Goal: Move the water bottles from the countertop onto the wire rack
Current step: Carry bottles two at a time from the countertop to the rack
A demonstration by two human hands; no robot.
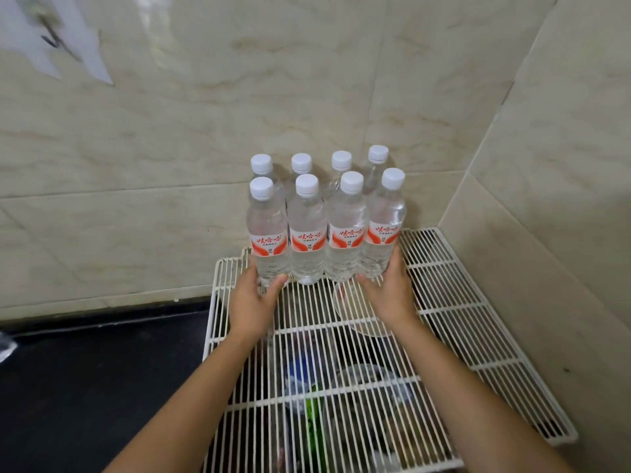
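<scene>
Cream marble-patterned wall tiles (170, 138) fill the upper half of the view and meet in a corner at the right. Below them on the left runs a dark countertop (85, 387). A white wire rack (461, 302) lies flat in the corner, its far edge near the back wall and its right edge along the side wall; blurred items show through the wires beneath it, too indistinct to name.

Eight water bottles (324, 230) stand upright at the back of the rack in two rows of four, packed side by side and touching. All are clear with white caps; the front four show red and white labels. The back row is mostly hidden behind the front one, with only caps and shoulders showing.

Both bare forearms reach forward from the bottom of the frame, roughly parallel and converging slightly toward the bottles. The left hand (252, 302) is cupped against the base of the leftmost front bottle (268, 233), thumb across its front and fingers wrapped round its outer side. The right hand (391, 295) mirrors it on the rightmost front bottle (382, 230), thumb in front, fingers curled round the outer side. The two hands press the group between them at its lower ends, each clasped on its own bottle.
</scene>
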